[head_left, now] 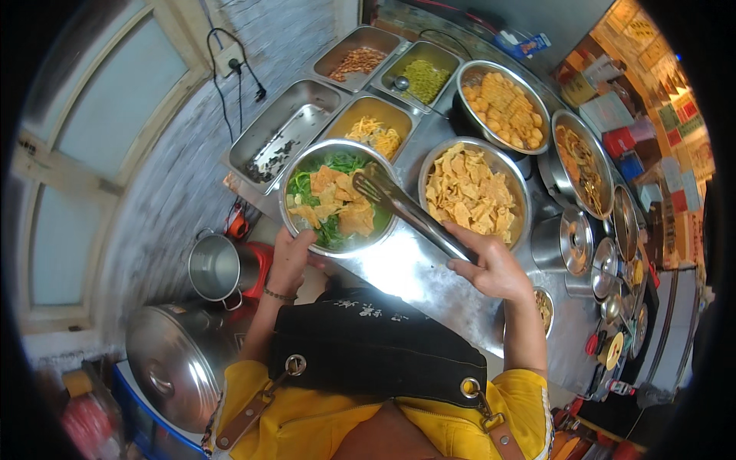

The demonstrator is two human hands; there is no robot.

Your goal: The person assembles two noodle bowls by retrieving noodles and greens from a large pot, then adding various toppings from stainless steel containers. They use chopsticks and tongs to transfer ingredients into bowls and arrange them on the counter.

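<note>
My left hand (289, 259) is closed on the near rim of a steel bowl (360, 249), which holds leafy greens (328, 232) topped with several crisp golden sheets (337, 198). Metal tongs (418, 215) are gripped in my right hand (491, 263); their slotted end reaches over the bowl and rests at the crisp pieces. Whether the tongs pinch a piece, I cannot tell. Just right of this bowl, a second steel bowl (525, 218) is heaped with the same kind of crisp pieces (469, 192). The tongs pass over its near-left side.
Behind are steel trays of peanuts (359, 64), green bits (424, 80), yellow strips (374, 136) and dark scraps (270, 162). To the right stand a bowl of round golden pieces (502, 107), a bowl of brown food (580, 169) and lidded pots (575, 239). A big lidded pot (172, 368) sits lower left.
</note>
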